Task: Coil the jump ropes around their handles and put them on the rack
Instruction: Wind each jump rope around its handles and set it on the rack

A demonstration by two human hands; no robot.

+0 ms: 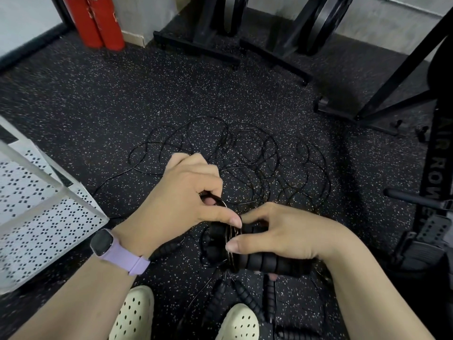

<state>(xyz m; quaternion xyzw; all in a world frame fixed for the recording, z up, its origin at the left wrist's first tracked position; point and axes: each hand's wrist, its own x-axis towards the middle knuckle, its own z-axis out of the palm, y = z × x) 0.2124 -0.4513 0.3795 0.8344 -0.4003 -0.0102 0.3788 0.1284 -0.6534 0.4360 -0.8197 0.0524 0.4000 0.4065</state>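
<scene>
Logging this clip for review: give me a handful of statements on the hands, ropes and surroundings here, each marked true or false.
1. The right hand grips black foam handles. True.
2. The left hand is empty. False: it pinches thin black cord being wound on the handles.
3. A tangle of loose cord lies on the speckled floor. True.
4. The watch is on the right wrist. False: left wrist.
5. Two red cylinders stand at the far wall. True.
</scene>
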